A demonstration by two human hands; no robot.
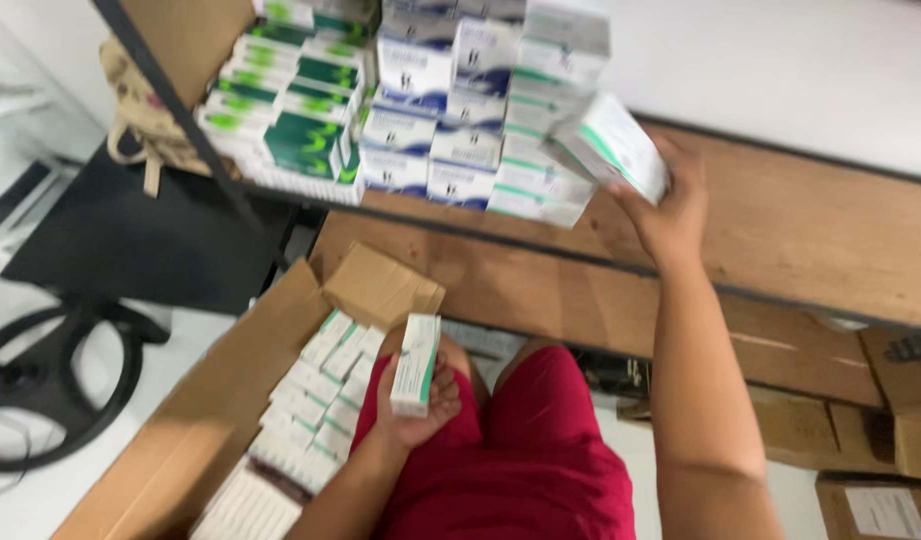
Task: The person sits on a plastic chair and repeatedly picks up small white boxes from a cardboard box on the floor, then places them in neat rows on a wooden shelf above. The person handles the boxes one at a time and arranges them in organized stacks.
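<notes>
Two white-green boxes are gripped: left fingers [443, 392] curl around one [417, 364], right fingers [671, 165] clasp another [617, 146] at the shelf [801, 225].

Right hand [666, 205] raised gripping, left hand [416, 400] clasped

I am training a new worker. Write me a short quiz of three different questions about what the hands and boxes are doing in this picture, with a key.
1. True or false: the right hand holds a white and green box up at the stacked boxes on the shelf.
2. What does the left hand hold?
A. a roll of tape
B. a small white and green box
C. nothing
3. Fill in: the open cardboard carton at the person's left holds rows of small ____.

Key
1. True
2. B, the small box stands upright in the palm, above the red shorts.
3. boxes
</notes>
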